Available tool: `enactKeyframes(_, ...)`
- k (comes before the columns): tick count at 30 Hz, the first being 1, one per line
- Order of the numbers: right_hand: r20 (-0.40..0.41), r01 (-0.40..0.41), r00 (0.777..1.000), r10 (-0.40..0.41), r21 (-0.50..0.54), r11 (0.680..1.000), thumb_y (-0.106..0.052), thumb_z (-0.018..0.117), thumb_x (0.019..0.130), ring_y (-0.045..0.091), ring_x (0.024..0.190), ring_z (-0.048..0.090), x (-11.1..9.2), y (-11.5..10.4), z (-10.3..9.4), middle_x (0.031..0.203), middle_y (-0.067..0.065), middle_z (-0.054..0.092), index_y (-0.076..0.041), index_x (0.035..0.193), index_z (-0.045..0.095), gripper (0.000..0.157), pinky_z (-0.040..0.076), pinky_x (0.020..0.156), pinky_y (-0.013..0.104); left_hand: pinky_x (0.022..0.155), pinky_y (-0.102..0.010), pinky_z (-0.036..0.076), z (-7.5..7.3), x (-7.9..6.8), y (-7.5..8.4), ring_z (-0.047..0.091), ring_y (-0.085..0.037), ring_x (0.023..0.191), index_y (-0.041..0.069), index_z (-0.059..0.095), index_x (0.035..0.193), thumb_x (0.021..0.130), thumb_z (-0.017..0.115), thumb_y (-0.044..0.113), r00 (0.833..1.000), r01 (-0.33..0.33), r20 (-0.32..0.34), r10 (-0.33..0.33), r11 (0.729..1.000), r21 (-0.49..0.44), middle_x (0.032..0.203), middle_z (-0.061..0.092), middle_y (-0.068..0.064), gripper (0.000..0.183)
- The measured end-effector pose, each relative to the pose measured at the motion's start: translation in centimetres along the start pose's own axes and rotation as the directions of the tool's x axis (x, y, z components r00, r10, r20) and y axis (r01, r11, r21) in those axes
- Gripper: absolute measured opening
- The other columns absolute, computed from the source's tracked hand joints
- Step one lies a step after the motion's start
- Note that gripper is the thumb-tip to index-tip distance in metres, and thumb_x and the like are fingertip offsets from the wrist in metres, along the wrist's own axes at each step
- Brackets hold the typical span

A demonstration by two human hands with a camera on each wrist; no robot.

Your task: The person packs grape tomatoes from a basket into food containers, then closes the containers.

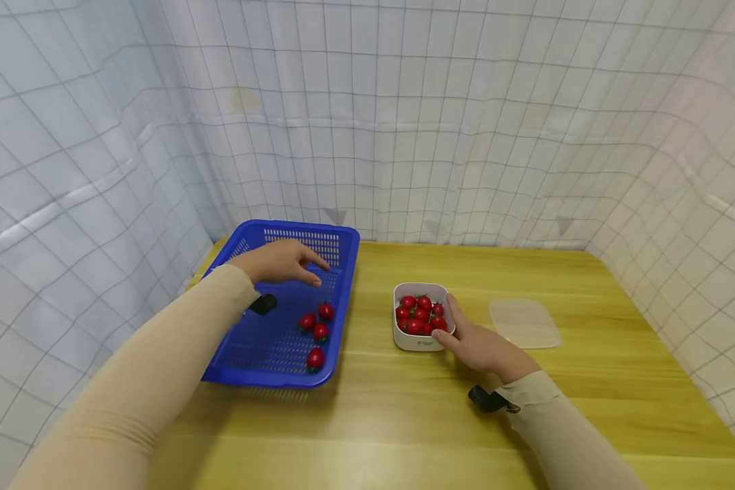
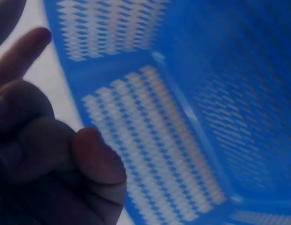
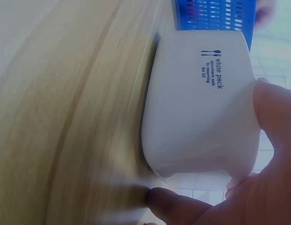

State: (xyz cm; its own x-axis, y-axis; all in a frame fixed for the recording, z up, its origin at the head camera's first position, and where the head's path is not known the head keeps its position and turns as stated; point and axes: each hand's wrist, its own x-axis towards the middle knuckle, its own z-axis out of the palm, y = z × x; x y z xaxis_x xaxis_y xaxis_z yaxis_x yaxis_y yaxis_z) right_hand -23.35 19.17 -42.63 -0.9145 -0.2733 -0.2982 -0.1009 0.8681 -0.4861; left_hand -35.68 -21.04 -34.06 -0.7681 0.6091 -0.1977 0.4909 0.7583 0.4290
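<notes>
My left hand (image 1: 282, 262) hovers over the blue plastic basket (image 1: 346, 299), thumb and fingers apart with nothing between them. Several cherry tomatoes (image 1: 320, 332) lie in the basket's right part, below and to the right of that hand. In the left wrist view, the fingers (image 2: 30, 136) are loosely bent in front of the slotted basket wall. My right hand (image 1: 480, 346) holds the white container (image 3: 201, 108) at its right side, thumb on the rim and fingers around the side. Inside the container are several more cherry tomatoes (image 1: 421, 314). It stands upright on the table.
A translucent lid (image 1: 525, 323) lies flat on the yellow wooden table (image 1: 416, 422), right of the container. White grid-patterned curtains (image 1: 416, 136) hang behind the table and along both sides. A dark wrist device (image 1: 486, 399) sits at each cuff.
</notes>
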Motion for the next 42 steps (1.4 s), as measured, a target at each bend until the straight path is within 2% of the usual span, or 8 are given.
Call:
enactKeyframes(3,-0.003,0.0,1.0,0.0,0.001,1.0,-0.067,0.042,0.106,0.047,0.135,0.059,0.0,0.0,-0.1,0.159,0.03,0.045,-0.015,0.168,-0.016,0.099,0.042,0.117,0.061,0.071,-0.034,0.044,0.7,-0.2,-1.6,0.05,-0.018,0.074,0.015,0.072,0.137,0.096,0.078,0.032,0.997,0.023,0.069,-0.021,0.999,-0.028,0.077,0.055,-0.002,0.045)
enactKeyframes(6,-0.002,0.001,1.0,-0.001,0.001,1.0,-0.067,0.042,0.106,0.047,0.135,0.059,0.0,0.0,-0.1,0.159,0.03,0.044,-0.015,0.168,-0.016,0.099,0.042,0.117,0.061,0.07,-0.031,0.043,1.6,-0.2,-2.3,0.049,-0.015,0.074,0.012,0.07,0.139,0.096,0.078,0.029,0.992,0.017,0.128,-0.012,0.999,-0.04,0.076,0.054,0.002,0.047)
enactKeyframes(10,-0.002,-0.002,1.0,0.002,-0.007,1.0,-0.067,0.041,0.106,0.047,0.134,0.06,0.1,0.0,0.0,0.16,0.03,0.044,-0.016,0.168,-0.016,0.099,0.043,0.116,0.061,0.072,-0.03,0.043,2.5,0.2,-2.0,0.05,-0.014,0.076,0.012,0.07,0.139,0.095,0.079,0.03,0.985,-0.006,0.17,0.016,0.998,-0.057,0.081,0.059,0.001,0.048)
enactKeyframes(14,-0.004,-0.001,1.0,0.001,-0.005,1.0,-0.067,0.04,0.106,0.047,0.134,0.06,0.1,0.1,0.0,0.161,0.03,0.042,-0.016,0.168,-0.016,0.098,0.043,0.116,0.061,0.077,-0.032,0.045,3.1,0.9,-1.7,0.053,-0.016,0.082,0.016,0.071,0.139,0.095,0.079,0.028,0.984,0.001,0.18,0.012,0.997,-0.072,0.091,0.065,-0.002,0.046)
enactKeyframes(19,-0.005,0.0,1.0,0.0,0.0,1.0,-0.066,0.041,0.106,0.047,0.134,0.06,0.1,0.0,0.0,0.161,0.03,0.042,-0.016,0.168,-0.016,0.098,0.043,0.116,0.061,0.098,-0.041,0.052,4.1,1.5,-1.7,0.062,-0.019,0.104,0.02,0.073,0.137,0.095,0.079,0.027,0.981,0.03,0.193,-0.013,0.996,-0.087,0.122,0.074,-0.003,0.043)
enactKeyframes(21,-0.006,-0.004,1.0,0.004,0.002,1.0,-0.067,0.041,0.106,0.047,0.134,0.06,0.1,0.0,0.0,0.162,0.03,0.041,-0.016,0.168,-0.016,0.099,0.043,0.116,0.061,0.104,-0.045,0.052,4.5,1.7,-1.8,0.064,-0.019,0.109,0.021,0.074,0.135,0.094,0.08,0.028,0.98,0.041,0.197,-0.023,0.995,-0.087,0.127,0.074,-0.002,0.042)
enactKeyframes(30,-0.002,-0.009,1.0,0.009,0.015,1.0,-0.067,0.042,0.106,0.047,0.137,0.057,0.0,-0.1,0.1,0.163,0.029,0.04,-0.016,0.169,-0.015,0.099,0.042,0.117,0.061,0.107,-0.045,0.053,5.5,2.1,-1.6,0.068,-0.017,0.109,0.019,0.078,0.128,0.097,0.077,0.03,0.984,0.032,0.178,-0.023,0.998,-0.051,0.118,0.078,0.0,0.033)
enactKeyframes(42,-0.008,-0.015,1.0,0.015,0.018,1.0,-0.065,0.043,0.106,0.048,0.136,0.058,0.0,0.0,0.2,0.162,0.029,0.041,-0.017,0.169,-0.014,0.097,0.042,0.117,0.062,0.111,-0.048,0.051,5.8,2.5,-2.2,0.068,-0.021,0.115,0.016,0.081,0.122,0.095,0.079,0.036,0.985,0.084,0.155,-0.079,0.996,-0.025,0.119,0.078,-0.002,0.033)
